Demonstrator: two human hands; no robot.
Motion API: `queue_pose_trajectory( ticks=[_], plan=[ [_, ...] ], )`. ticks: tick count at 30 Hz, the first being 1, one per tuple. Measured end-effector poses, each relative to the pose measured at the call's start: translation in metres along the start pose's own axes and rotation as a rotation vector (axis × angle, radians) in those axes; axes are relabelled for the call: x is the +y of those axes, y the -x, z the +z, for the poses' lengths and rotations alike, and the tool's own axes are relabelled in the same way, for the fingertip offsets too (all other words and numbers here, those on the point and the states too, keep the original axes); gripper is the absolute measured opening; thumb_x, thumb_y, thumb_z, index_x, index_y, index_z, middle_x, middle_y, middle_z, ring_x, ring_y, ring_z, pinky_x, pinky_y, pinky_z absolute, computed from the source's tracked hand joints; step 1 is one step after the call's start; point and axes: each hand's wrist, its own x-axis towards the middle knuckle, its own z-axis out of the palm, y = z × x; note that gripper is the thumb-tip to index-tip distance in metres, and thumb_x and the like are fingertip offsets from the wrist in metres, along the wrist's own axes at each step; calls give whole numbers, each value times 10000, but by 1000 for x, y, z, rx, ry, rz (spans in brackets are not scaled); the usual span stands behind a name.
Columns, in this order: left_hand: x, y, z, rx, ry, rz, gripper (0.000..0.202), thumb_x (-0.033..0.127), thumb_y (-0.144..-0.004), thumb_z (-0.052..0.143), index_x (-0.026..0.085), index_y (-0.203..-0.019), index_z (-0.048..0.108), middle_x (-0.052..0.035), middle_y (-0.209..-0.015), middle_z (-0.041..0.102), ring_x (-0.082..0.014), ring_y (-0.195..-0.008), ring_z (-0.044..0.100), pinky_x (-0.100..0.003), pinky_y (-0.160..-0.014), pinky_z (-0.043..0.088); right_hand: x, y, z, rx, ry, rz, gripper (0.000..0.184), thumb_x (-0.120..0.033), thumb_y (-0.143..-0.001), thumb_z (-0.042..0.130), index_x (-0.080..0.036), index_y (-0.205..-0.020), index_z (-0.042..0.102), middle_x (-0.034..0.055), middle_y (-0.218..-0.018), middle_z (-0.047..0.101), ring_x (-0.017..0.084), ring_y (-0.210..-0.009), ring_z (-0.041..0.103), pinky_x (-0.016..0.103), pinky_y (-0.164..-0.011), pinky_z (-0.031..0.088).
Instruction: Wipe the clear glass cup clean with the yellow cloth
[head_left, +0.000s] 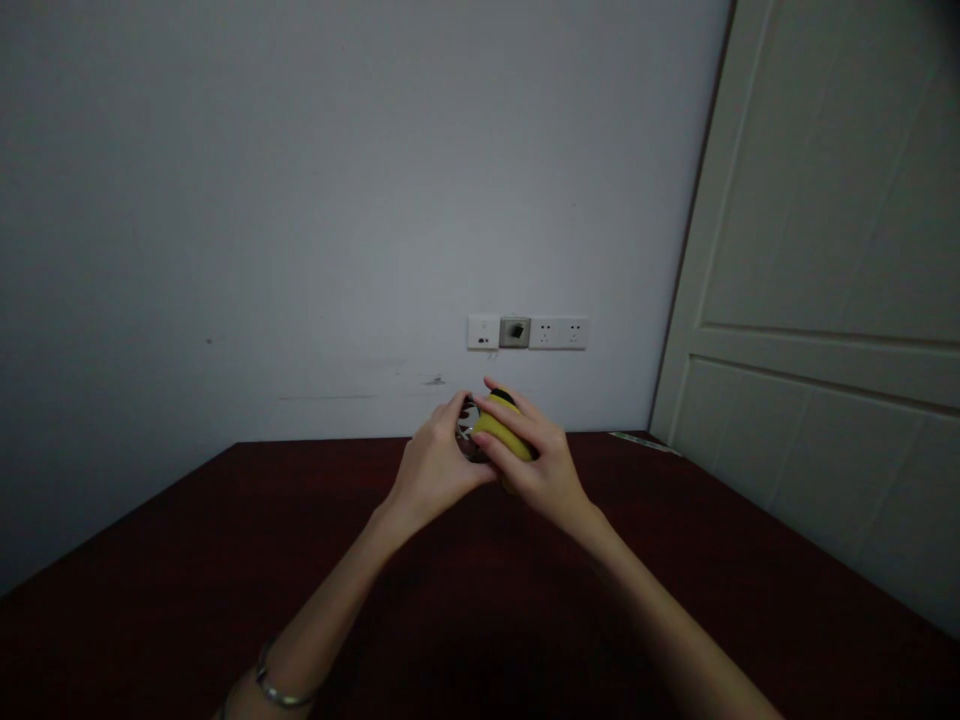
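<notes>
Both my hands are raised close together over the dark red table [480, 610]. My right hand [551, 465] is closed around a rounded yellow object [504, 432] with a black part on top; its kind is not clear. At its left side, my left hand [435, 455] curls around a dark, shiny, partly see-through round piece [468, 420]. Fingers cover much of that piece, and I cannot tell whether it is joined to the yellow object. A metal bracelet [281, 695] circles my left forearm.
A pale wall [337, 220] rises behind the table, with a row of sockets and switches [557, 333] above its back edge. On the right stands a light panelled door [832, 230]. A thin pale strip [643, 441] lies at the table's back right edge.
</notes>
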Motion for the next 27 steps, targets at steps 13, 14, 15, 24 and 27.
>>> queue_pose_trajectory(
  ticks=[13, 14, 15, 24, 27],
  plan=[
    [-3, -2, -1, -156, 613, -144, 856, 278, -534, 826, 99, -1281, 448, -179, -1240, 573, -243, -943, 659, -351, -787, 564, 5, 0, -5, 37, -231, 89, 345, -326, -817, 639, -315, -1162, 639, 21, -1348, 557, 217, -1249, 513, 434, -1079, 371],
    [-4, -2, -1, -155, 638, -139, 857, 272, -539, 821, 96, -1286, 441, -181, -1244, 570, -244, -953, 657, -351, -794, 562, 2, 0, -6, 20, -207, 46, 342, -308, -811, 648, -327, -1152, 644, 12, -1366, 539, 215, -1256, 505, 427, -1078, 373],
    [-4, -2, -1, -155, 652, -133, 857, 270, -546, 816, 96, -1292, 433, -181, -1247, 569, -245, -960, 656, -351, -798, 562, 1, 1, -6, 14, -197, 20, 340, -299, -807, 653, -333, -1145, 647, 8, -1373, 533, 214, -1257, 504, 423, -1075, 377],
    [-7, 1, -2, -195, 629, -97, 851, 287, -570, 822, 124, -1309, 431, -160, -1225, 595, -246, -953, 666, -356, -803, 569, 10, -2, 0, 153, -283, 304, 390, -427, -831, 601, -247, -1176, 636, 61, -1246, 637, 244, -1177, 576, 479, -1045, 409],
    [-8, 0, -1, -151, 597, -96, 873, 294, -551, 833, 117, -1306, 432, -168, -1216, 597, -249, -941, 667, -369, -806, 566, 1, -2, -1, 124, -186, 186, 350, -381, -812, 633, -277, -1146, 653, 40, -1290, 606, 229, -1203, 555, 457, -1061, 394]
  ],
)
